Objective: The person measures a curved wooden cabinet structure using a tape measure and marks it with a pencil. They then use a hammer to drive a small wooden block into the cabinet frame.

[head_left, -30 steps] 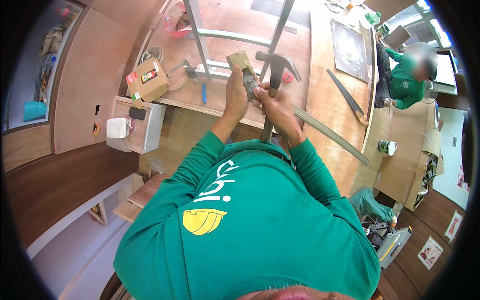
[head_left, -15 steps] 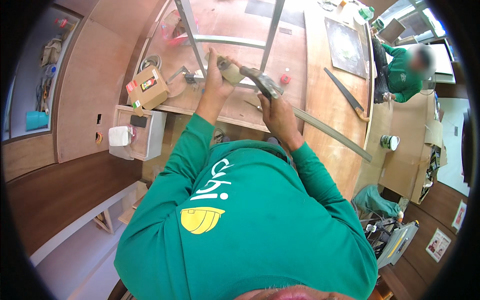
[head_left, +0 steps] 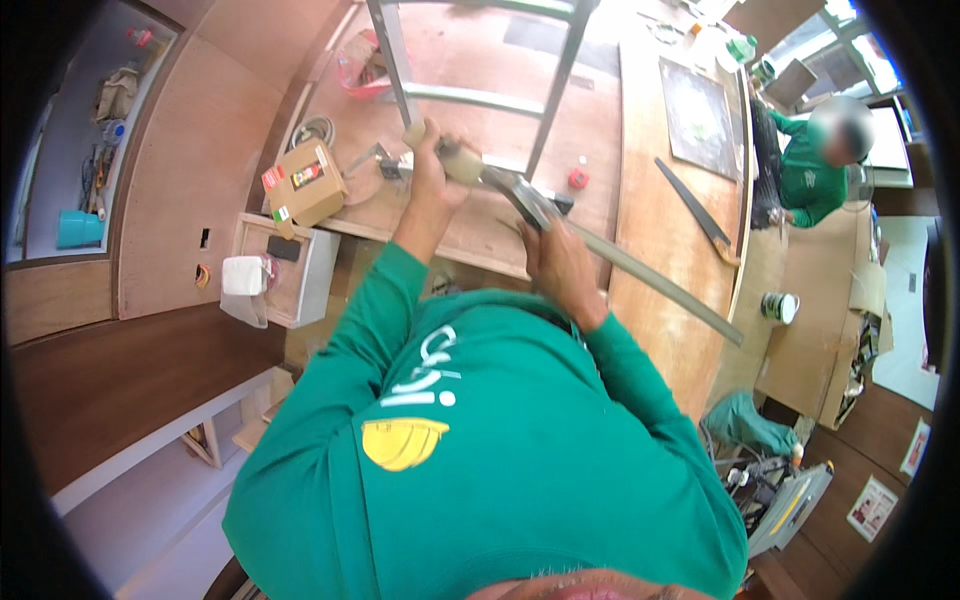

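Note:
My left hand [head_left: 434, 178] is closed round a pale yellowish piece [head_left: 460, 166], one end of which pokes out past the thumb. Fingers curled, my right hand [head_left: 566, 268] grips a dark, shiny metal tool [head_left: 524, 200] whose kind I cannot make out; its far end meets the pale piece. A long grey metal strip [head_left: 660, 284] runs in line with these, from beneath my right hand out over the table's right side. Whether strip and pale piece are joined is hidden. Beyond my hands stands a metal frame with crossbars [head_left: 470, 96].
A cardboard box [head_left: 304, 186] sits left on the wooden table [head_left: 470, 232]. A red tape measure [head_left: 578, 178] lies near my right hand. Farther right are a handsaw [head_left: 698, 214] and a stained board [head_left: 698, 112]. A co-worker in green [head_left: 812, 170] is beyond the table's right edge.
The whole view has shifted slightly, with the table and things on it appearing lower. My hands keep their grips, and the dark tool sits a little lower against the pale piece.

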A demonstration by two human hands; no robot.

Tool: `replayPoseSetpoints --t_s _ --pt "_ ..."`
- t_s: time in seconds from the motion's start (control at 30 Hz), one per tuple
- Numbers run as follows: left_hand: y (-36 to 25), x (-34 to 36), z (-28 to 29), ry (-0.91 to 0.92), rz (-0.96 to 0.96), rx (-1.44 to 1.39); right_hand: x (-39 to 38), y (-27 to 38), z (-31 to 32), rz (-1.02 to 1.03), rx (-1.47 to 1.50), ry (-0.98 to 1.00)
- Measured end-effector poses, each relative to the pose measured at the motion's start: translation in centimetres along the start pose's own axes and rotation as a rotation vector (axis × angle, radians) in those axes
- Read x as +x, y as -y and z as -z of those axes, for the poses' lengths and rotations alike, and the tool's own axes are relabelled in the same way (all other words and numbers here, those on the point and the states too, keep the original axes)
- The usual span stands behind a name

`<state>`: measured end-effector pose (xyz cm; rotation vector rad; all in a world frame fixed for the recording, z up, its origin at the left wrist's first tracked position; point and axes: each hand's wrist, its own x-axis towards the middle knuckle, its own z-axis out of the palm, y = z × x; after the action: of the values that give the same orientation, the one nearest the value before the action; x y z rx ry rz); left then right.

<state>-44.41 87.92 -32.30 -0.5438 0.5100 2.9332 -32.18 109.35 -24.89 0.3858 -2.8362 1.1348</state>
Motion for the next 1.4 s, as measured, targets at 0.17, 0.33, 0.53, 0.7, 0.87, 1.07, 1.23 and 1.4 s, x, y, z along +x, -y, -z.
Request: replayPoseSetpoints --t_s 0.17,0.33,0.53,0.7,0.87,1.07,1.23,1.4 --pt "-0.3 -1.0 -1.3 -0.029 0.099 -0.203 -4.8 0.9 2.8 0.313 0.327 -0.341" --pt "0.0 -2.1 -1.0 -0.108 0.137 -0.309 -0.8 -0.1 1.2 0.081 0.022 -0.001" --pt "0.8 -2.4 -0.6 -0.054 0.196 -0.261 -4.3 0.2 2.3 0.21 0.276 -0.207" --pt "-0.4 -1.3 0.5 -0.116 0.111 -0.21 -1.8 -1.0 0.7 0.138 0.069 -0.107" --pt "0.3 -2.3 0.8 -0.089 0.174 -0.265 -4.7 -0.6 1.2 0.235 0.312 -0.279" --pt "0.6 -3.0 0.2 -0.058 0.144 -0.253 -2.1 -2.6 -0.2 0.077 0.037 0.037" --pt "0.9 -5.3 -3.6 -0.111 0.129 -0.211 -4.1 -1.6 0.6 0.347 0.218 -0.332" --pt "1.4 -6.0 -1.8 -0.119 0.115 -0.205 -4.1 -1.6 0.4 0.095 0.086 0.015"
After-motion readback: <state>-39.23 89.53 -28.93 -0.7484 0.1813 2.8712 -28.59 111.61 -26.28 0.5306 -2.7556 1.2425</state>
